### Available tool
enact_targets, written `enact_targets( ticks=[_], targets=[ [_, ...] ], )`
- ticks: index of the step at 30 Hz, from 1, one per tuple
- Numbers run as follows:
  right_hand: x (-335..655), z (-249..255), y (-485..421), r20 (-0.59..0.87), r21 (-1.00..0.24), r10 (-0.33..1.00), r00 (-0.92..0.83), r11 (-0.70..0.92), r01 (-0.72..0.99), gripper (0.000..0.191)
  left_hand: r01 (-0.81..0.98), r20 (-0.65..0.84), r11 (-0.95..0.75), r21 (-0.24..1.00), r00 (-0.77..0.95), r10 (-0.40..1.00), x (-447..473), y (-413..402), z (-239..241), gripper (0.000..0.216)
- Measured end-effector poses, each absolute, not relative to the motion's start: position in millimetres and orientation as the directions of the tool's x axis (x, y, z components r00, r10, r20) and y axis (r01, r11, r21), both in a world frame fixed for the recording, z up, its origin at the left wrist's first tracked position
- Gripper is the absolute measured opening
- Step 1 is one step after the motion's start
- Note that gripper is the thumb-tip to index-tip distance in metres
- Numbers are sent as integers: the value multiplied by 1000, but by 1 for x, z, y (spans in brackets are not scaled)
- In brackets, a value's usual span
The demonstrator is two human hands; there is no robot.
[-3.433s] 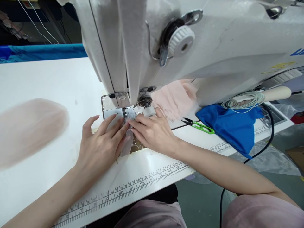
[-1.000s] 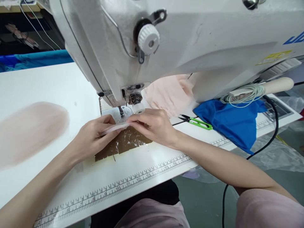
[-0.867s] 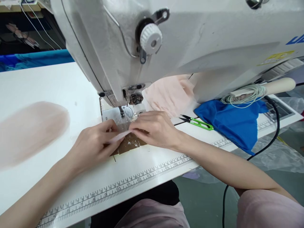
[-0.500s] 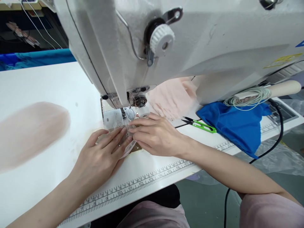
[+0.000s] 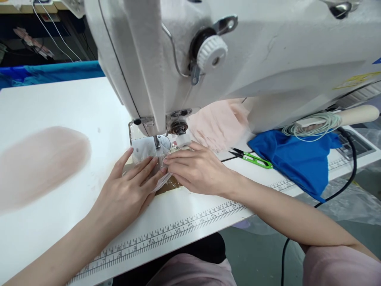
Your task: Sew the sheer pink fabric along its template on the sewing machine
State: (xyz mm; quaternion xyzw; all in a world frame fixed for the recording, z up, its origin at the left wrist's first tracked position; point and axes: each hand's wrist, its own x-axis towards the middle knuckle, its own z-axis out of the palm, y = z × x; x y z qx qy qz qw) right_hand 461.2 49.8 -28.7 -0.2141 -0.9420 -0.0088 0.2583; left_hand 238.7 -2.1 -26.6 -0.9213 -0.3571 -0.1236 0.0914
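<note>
A thin strip of sheer, whitish cloth [image 5: 162,181] is held down under the fingers of both hands, just in front of the slim metal foot [image 5: 157,143] of a sewing machine [image 5: 268,51]. The left grip [image 5: 126,192] is released and laid flat, its fingers spread and pressed over the cloth; the right grip [image 5: 200,169] is bent, with its fingertips set on the cloth's near right side, and whether any of it is pinched cannot be told. Beneath and between the two grips, a brown patch [image 5: 171,185] is covered by crinkled, shiny clear film. Just beyond the left grip, a smooth, polished metal plate [image 5: 142,149] is seen. Beyond the right grip, soft, rumpled peach cloth [image 5: 220,123] is heaped, and to its right green-handled snips [image 5: 254,159] with dark, pointed blades are laid. Farther right, a silky blue cloth [image 5: 293,161] is folded into creases under coiled pale cord [image 5: 312,125]. Well left of the left grip, a hazy pinkish oval [image 5: 44,165] is shown on the glossy white tabletop [image 5: 99,99]; nearer than both grips, a printed ruler [image 5: 165,235] is run along its edge.
</note>
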Motion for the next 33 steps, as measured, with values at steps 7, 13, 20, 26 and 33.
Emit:
enact_targets(
  ticks=[7, 13, 20, 26, 33],
  targets=[
    [459, -33, 56, 496, -90, 443, -747, 882, 463, 26, 695, 324, -717, -64, 694, 643, 236, 11, -29, 34],
    [455, -38, 63, 521, -75, 449, -726, 871, 485, 25, 705, 300, -705, -72, 690, 659, 233, 24, -29, 37],
    [451, -42, 72, 499, -93, 495, -712, 847, 524, 25, 733, 332, -678, -50, 653, 681, 232, 36, -32, 34],
    [452, -43, 69, 521, -40, 456, -721, 857, 513, 24, 719, 342, -689, -90, 672, 657, 232, 30, -32, 35],
    [456, -45, 64, 567, -7, 358, -741, 902, 431, 23, 695, 362, -715, -75, 687, 630, 233, 14, -31, 39]
  ],
)
